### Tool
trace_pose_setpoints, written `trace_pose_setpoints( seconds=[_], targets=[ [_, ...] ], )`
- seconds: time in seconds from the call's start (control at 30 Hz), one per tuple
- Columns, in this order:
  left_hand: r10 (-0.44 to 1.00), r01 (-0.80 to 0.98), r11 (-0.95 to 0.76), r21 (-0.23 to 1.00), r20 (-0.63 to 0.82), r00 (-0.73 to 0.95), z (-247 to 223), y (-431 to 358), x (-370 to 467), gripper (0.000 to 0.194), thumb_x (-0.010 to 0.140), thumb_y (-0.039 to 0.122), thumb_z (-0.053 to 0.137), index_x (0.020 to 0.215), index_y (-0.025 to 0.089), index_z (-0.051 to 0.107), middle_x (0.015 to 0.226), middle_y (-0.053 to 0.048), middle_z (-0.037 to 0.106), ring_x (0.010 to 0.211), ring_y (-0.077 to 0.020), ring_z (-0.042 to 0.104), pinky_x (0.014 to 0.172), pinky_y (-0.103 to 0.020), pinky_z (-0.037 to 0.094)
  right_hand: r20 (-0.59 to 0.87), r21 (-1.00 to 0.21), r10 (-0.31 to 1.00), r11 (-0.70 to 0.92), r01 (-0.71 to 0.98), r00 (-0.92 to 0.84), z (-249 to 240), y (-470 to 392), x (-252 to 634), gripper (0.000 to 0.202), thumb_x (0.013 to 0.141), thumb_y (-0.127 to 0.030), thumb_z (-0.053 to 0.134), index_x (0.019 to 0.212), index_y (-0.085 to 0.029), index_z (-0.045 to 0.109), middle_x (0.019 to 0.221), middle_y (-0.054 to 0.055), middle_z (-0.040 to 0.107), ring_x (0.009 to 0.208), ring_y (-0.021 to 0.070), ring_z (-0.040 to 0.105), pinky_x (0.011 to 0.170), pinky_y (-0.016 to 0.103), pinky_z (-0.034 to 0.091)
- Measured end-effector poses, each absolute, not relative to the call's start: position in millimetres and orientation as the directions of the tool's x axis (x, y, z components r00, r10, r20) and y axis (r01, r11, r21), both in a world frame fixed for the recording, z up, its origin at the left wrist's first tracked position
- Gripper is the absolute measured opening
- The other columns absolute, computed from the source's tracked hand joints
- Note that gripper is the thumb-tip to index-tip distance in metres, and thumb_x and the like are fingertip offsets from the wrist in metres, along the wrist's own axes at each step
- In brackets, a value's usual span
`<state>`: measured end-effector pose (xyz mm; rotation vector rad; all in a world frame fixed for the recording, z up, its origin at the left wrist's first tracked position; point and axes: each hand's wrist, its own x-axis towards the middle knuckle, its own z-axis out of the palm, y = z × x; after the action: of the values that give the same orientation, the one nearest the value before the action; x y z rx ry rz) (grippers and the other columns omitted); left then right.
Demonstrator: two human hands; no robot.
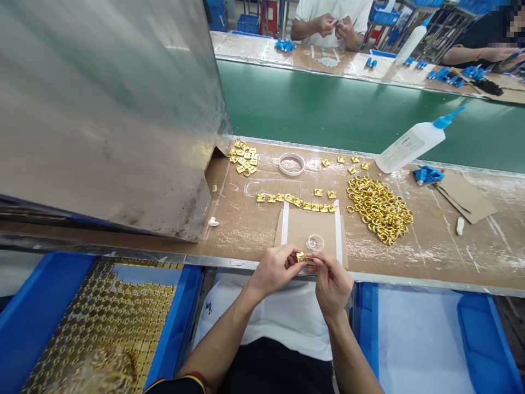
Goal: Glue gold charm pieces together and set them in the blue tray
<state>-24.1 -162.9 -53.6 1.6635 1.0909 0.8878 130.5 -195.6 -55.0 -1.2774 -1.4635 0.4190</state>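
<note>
At the table's near edge, my left hand [275,268] pinches a small gold piece [301,256] between thumb and fingertips. My right hand [333,279] is closed on a thin tool [310,259] whose tip meets the gold piece. Just beyond my fingers, a small clear round dish [315,242] rests on a cardboard sheet [305,221] with white tape strips. Behind the sheet runs a row of gold pieces [297,202]. To the right lies a large pile of gold rings [379,209].
A metal housing [106,109] stands at the left. A tape roll [291,163], a white bottle [414,145] and a blue clip [428,175] sit farther back. Blue bins [184,317] flank my lap. Across the green belt [328,104], a person's hands [336,27] are at work.
</note>
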Motion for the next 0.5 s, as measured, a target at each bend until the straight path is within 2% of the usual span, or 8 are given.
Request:
trace_pose_setpoints(
  seconds=[0.5],
  targets=[
    [0.934, 0.245, -0.172, 0.954, 0.079, 0.348, -53.4, -163.5, -24.4, 0.006, 0.088, 0.024, 0.067, 0.089, 0.018, 0.065, 0.068, 0.001, 0.066, 0.056, -0.012, 0.061, 0.052, -0.019, 0.047, 0.494, -0.796, 0.853, 0.367, 0.481, 0.167, -52.4, -195.2, 129.7, 0.018, 0.1, -0.021, 0.056, 0.095, -0.024, 0.073, 0.082, 0.003, 0.078, 0.054, 0.0145, 0.069, 0.048, 0.025, 0.057]
  ],
)
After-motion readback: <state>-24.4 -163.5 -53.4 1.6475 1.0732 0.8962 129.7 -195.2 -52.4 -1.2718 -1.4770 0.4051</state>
